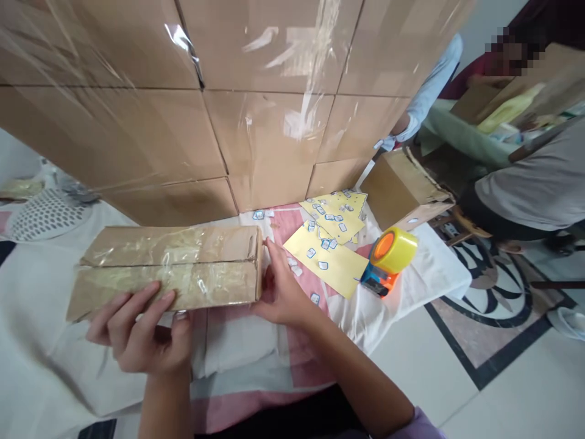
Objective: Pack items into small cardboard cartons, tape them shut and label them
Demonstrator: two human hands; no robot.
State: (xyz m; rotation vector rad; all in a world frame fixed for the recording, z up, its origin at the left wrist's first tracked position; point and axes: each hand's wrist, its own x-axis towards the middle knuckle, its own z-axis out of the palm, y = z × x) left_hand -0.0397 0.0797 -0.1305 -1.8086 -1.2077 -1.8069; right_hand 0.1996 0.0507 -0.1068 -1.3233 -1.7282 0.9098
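Left hand (141, 335) pinches the near edge of a taped box (169, 265), over cloth (41, 360) before stacked boxes (274, 140); right hand (283, 289) meets its end, grip unclear. Positioning seems the step; shifting it calls for even, two-handed support.

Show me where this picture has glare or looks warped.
Head view: bright glare streaks the plastic-covered cartons; head view: shiny patches dot the taped box; head view: the cartons' outline widens upward, perhaps from a wide-angle lens up close.
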